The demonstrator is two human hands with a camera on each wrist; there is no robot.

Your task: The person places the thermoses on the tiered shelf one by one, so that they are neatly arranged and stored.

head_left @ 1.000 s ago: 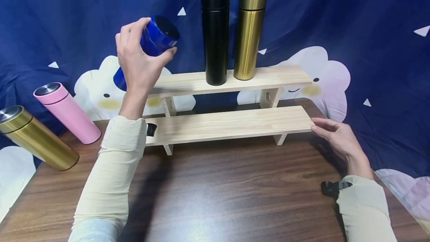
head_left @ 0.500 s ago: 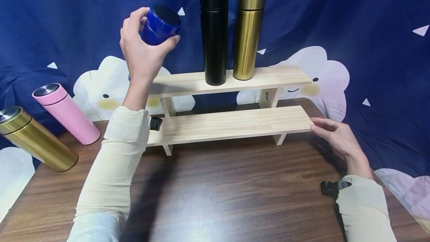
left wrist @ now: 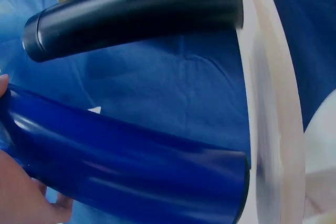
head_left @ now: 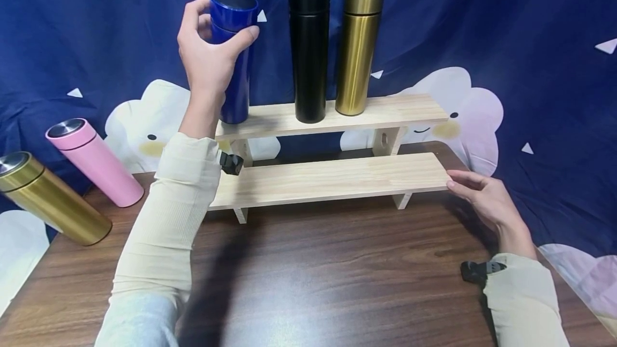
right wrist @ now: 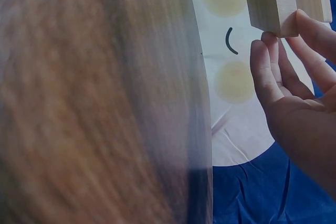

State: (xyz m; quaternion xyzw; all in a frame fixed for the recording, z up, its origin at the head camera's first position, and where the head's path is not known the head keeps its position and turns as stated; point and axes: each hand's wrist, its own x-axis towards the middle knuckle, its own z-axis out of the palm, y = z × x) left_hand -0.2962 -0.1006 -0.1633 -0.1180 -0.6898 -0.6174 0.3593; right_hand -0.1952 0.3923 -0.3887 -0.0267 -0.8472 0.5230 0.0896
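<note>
A dark blue curtain (head_left: 434, 20) printed with white clouds hangs behind a brown wooden table (head_left: 328, 277); on the table stands a two-tier wooden shelf (head_left: 328, 178); on its upper tier a black bottle (head_left: 310, 63) and a gold bottle (head_left: 358, 63) stand upright, near each other; the blue bottle (head_left: 237, 90) is upright at that tier's left end, though whether its base touches the wood is hard to tell; a pink bottle (head_left: 98, 165) and a second gold bottle (head_left: 58, 200) stand at the table's left; the left hand (head_left: 204, 55) grips the blue bottle near its top; the right hand (head_left: 487, 200) pinches the lower tier's right end.
</note>
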